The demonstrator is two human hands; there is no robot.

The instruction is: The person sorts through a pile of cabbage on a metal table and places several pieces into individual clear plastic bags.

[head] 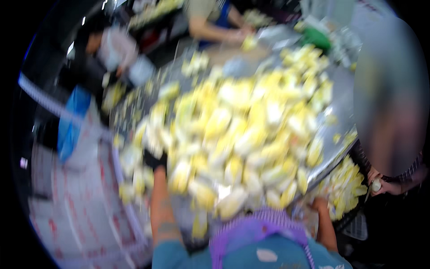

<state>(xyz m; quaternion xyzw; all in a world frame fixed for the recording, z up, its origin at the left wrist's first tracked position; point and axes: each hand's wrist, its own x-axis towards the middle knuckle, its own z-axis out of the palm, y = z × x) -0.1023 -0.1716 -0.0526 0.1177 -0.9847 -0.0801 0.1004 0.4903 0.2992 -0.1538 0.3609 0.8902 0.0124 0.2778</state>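
My left hand [155,160], in a black glove, reaches out at the left edge of a big heap of pale yellow leafy heads [235,134], probably napa cabbage hearts. It touches or nearly touches a whitish head [153,138]; blur hides whether the fingers close on it. The heap lies on a metal table [339,90]. Low on the right, my bare right hand [319,203] is beside a pile of yellow leaves [347,188] at the table's near right side. Its fingers are blurred, and what they hold cannot be made out.
Across the table a person's forearms [215,32] reach over a board. Another person [116,50] bends at the far left. On the right, a co-worker's hands [378,185] hold a pale piece. Stacked white boxes or sacks with red marks [77,201] and a blue plastic bag [74,121] stand left.
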